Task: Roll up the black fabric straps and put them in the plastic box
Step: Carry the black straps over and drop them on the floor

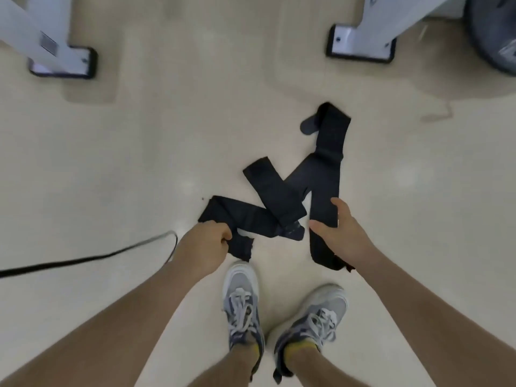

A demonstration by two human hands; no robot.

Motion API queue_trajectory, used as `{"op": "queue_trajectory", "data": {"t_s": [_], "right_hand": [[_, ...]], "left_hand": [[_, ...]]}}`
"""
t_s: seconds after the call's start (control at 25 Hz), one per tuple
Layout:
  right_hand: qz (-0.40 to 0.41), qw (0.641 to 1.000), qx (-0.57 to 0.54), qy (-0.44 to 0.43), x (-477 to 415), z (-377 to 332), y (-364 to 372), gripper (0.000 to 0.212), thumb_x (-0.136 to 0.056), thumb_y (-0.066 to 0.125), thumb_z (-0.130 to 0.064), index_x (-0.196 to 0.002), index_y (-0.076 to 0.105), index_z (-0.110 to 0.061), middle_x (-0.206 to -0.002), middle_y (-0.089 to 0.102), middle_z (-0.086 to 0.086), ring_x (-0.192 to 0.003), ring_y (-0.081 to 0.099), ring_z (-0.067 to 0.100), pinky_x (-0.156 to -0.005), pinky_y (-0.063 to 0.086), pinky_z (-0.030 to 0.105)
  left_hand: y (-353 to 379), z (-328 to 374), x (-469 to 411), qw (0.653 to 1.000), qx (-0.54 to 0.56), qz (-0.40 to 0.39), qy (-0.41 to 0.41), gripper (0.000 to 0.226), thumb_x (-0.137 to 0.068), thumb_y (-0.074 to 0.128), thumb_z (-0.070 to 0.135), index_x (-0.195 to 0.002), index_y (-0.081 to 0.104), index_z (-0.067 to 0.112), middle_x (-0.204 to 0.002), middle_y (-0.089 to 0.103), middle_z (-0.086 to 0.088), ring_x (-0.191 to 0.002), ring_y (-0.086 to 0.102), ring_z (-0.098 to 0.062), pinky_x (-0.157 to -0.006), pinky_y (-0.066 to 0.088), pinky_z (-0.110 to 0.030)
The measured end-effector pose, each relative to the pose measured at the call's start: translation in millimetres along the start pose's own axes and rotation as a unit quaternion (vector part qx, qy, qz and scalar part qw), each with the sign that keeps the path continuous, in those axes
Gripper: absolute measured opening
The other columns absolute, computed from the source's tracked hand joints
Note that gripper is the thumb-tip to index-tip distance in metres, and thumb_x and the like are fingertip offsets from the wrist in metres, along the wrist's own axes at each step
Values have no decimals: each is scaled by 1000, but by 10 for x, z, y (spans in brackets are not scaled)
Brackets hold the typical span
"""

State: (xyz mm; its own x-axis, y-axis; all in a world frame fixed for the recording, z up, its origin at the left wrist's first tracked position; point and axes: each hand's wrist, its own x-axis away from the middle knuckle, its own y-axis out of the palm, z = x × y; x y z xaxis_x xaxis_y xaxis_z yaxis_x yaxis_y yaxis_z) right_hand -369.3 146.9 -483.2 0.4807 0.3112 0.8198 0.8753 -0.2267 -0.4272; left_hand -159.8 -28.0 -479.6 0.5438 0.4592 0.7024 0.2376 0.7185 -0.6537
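Black fabric straps (324, 174) lie in a zigzag on the pale floor, one running up to the far right, another (273, 195) crossing it. My left hand (206, 241) grips the near left end of a strap (240, 216) in a fist. My right hand (339, 231) holds the long strap between thumb and fingers, its near end hanging below the wrist. No plastic box is in view.
My two feet in grey sneakers (243, 303) stand just below the straps. A black cable (92, 258) runs along the floor at left. White machine feet stand at far left (64, 60) and far right (363, 43). A dark round object (494, 32) sits in the top right corner.
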Motion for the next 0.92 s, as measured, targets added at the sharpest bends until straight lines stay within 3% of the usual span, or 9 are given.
{"op": "queue_trajectory", "data": {"t_s": [0.12,0.28,0.4,0.48,0.56,0.68,0.76,0.84,0.92], "right_hand": [[33,998,-3,61,-941,587,443,90,-84,67,-44,-154,13,-26,-145,45,11,-130,46,36,-108,40,52],[114,989,31,89,-1606,1044,722,92,-79,75,-36,-149,17,-22,-136,37,12,-117,47,38,-100,44,47],[145,988,-18,45,-1701,1101,857,79,-82,72,-15,-145,24,-20,-114,40,3,-89,51,28,-79,42,36],[154,981,-98,64,-1664,1099,819,63,-83,64,-3,-138,38,-17,-105,55,-1,-89,56,26,-76,44,34],[110,934,-310,138,-1490,1042,639,49,-76,54,8,-121,59,-12,-95,67,2,-86,62,28,-74,50,35],[15,794,-584,167,-1072,1033,268,44,-72,43,7,-103,68,-11,-78,66,2,-74,65,23,-77,51,36],[13,732,-663,153,-818,1037,56,47,-68,50,-3,-107,73,-16,-85,69,-3,-82,70,21,-84,52,38],[17,700,-705,114,-651,1036,-164,55,-55,65,-13,-108,78,-19,-111,74,-6,-104,71,25,-91,54,45],[4,701,-710,67,-623,956,-394,68,-45,75,-23,-113,75,-18,-123,71,-3,-109,69,28,-86,55,52]], "left_hand": [[833,-94,-883,991,-126,-16,51,40,-94,56,29,-132,53,17,-131,50,-5,-121,45,-23,-93,47,-33],[1503,-72,-1541,961,-274,-16,37,98,-81,72,43,-152,11,15,-155,21,-7,-144,22,-25,-115,22,-52],[1501,-46,-1587,957,-284,-10,66,32,-85,67,26,-113,52,23,-112,61,2,-109,55,-19,-95,33,-37],[1287,-79,-1364,965,-200,-59,160,8,-85,62,23,-81,55,22,-84,63,7,-85,59,-17,-70,29,-28],[881,-30,-1074,959,-72,-118,247,19,-75,69,29,-70,52,24,-73,51,15,-75,51,-8,-62,29,-22],[371,249,-1075,952,164,0,259,23,-65,75,32,-84,62,25,-106,53,22,-103,45,0,-91,36,-13],[400,420,-1474,963,54,54,257,28,-71,76,30,-92,64,16,-137,50,6,-132,36,-16,-112,30,-33],[680,594,-1981,964,-159,5,213,33,-82,73,30,-107,61,12,-157,27,-7,-146,14,-33,-112,26,-61],[974,695,-2297,953,-260,-38,151,48,-86,70,34,-125,49,15,-155,23,-8,-145,14,-33,-106,31,-64]]}}
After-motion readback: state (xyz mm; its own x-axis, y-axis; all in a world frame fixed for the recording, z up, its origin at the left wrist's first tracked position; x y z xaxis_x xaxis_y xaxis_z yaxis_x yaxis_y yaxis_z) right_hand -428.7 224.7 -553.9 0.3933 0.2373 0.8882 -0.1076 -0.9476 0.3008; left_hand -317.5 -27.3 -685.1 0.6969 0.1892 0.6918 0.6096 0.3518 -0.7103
